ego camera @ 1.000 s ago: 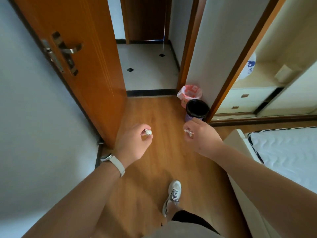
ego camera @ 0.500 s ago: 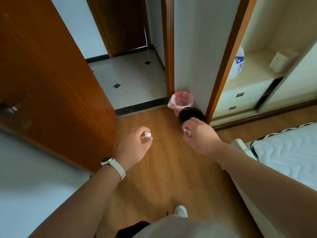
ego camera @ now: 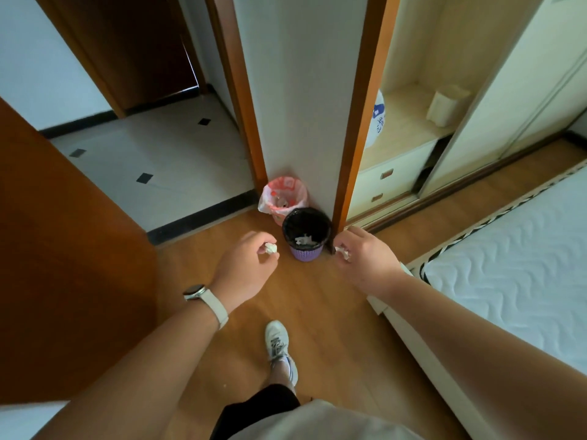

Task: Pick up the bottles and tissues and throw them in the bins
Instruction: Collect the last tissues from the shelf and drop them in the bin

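My left hand (ego camera: 246, 268) pinches a small crumpled white tissue (ego camera: 271, 248) between thumb and fingers. A second crumpled tissue (ego camera: 343, 251) is pinched in my right hand (ego camera: 365, 258). Both hands hover just in front of a purple bin (ego camera: 306, 252) with a black liner, one on each side of it; white tissue scraps lie inside. Behind it, against the white wall, stands a second bin (ego camera: 284, 193) with a pink-red plastic liner. No bottle is in view.
An open wooden door (ego camera: 63, 265) stands at the left, with a tiled hallway (ego camera: 158, 160) beyond. A bed with a white mattress (ego camera: 514, 265) fills the right. An open wardrobe (ego camera: 413, 131) is at the back right. My white shoe (ego camera: 279, 347) is on the wooden floor.
I have walked closer to the bins. Both hands, still pinching their tissues, have spread apart, and the purple bin now shows between them.
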{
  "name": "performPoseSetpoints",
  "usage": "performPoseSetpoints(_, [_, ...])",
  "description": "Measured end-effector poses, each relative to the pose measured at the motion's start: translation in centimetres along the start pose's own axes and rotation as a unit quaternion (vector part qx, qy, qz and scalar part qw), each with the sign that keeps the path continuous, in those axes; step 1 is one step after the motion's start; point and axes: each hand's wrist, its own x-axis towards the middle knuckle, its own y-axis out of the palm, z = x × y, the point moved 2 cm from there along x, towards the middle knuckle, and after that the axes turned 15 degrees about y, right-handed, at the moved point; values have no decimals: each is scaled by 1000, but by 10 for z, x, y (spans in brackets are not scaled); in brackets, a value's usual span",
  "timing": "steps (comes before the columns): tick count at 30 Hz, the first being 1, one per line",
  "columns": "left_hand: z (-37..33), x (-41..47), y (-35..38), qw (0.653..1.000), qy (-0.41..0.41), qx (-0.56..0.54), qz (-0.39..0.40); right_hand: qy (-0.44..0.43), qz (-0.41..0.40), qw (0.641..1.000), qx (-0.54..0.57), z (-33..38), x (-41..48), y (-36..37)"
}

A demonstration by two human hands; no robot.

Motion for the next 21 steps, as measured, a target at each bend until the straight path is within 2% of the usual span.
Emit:
performPoseSetpoints(9, [80,113,19,998,11,-51,44,64,19,998,-22,12,111,20])
performPoseSetpoints(21, [167,228,30,994,32,-67,80,89,30,995,-47,32,234,47])
